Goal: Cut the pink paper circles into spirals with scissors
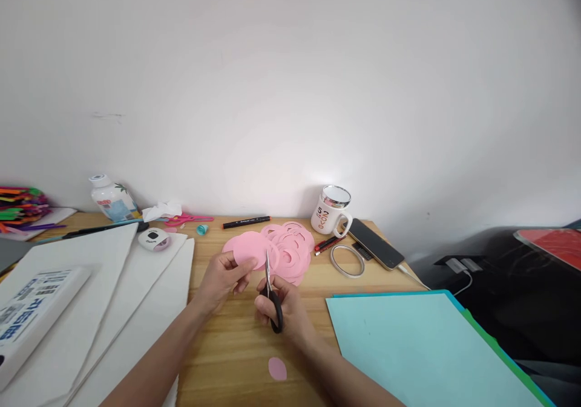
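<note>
My left hand (226, 279) pinches a pink paper circle (249, 248) by its lower edge, above the wooden table. In my right hand (284, 304) is a pair of black-handled scissors (276, 316), blades pointing up at the right edge of that circle. Whether the blades are apart is hard to make out. Just behind lies a pile of pink paper rings and rounds (293, 253), partly covered by the held paper. A small leaf-shaped pink piece (277, 369) rests on the table below my right hand.
Light blue paper sheets (399, 334) lie at the right, white sheets and a white box (40, 304) at the left. Along the back are a mug (329, 210), a phone (374, 244), a tape ring (347, 260), a black marker (246, 222), pink scissors (188, 219) and a white bottle (111, 198).
</note>
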`<act>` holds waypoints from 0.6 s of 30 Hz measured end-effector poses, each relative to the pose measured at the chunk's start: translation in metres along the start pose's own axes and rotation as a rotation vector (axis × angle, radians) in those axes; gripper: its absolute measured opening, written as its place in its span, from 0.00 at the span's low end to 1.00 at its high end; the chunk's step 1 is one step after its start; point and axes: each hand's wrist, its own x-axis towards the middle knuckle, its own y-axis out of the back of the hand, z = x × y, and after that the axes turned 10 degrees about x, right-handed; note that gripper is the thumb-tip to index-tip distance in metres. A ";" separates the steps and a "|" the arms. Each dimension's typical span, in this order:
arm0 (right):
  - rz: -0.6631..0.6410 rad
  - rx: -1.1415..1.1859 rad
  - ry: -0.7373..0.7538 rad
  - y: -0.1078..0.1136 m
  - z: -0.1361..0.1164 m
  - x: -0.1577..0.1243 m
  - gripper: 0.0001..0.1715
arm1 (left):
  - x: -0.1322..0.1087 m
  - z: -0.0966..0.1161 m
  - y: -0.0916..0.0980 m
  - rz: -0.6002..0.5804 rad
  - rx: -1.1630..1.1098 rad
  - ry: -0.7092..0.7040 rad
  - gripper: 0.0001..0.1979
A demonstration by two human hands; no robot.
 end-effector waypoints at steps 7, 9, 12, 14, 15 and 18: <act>-0.005 0.006 0.044 -0.002 -0.004 0.001 0.23 | -0.001 -0.003 0.001 -0.034 0.072 -0.029 0.17; -0.007 0.000 0.057 -0.002 -0.006 0.001 0.23 | -0.001 -0.004 0.001 -0.039 0.087 -0.038 0.17; -0.016 -0.007 0.049 -0.001 -0.007 0.001 0.24 | -0.001 -0.003 0.001 -0.043 0.089 -0.042 0.17; -0.018 -0.009 0.040 -0.001 -0.006 0.001 0.23 | -0.001 -0.002 0.001 -0.045 0.094 -0.037 0.17; -0.018 -0.007 0.035 0.000 -0.005 0.001 0.23 | -0.001 -0.002 0.001 -0.044 0.096 -0.038 0.17; -0.015 0.001 0.036 -0.001 -0.004 0.000 0.22 | -0.002 -0.001 0.001 -0.042 0.099 -0.041 0.17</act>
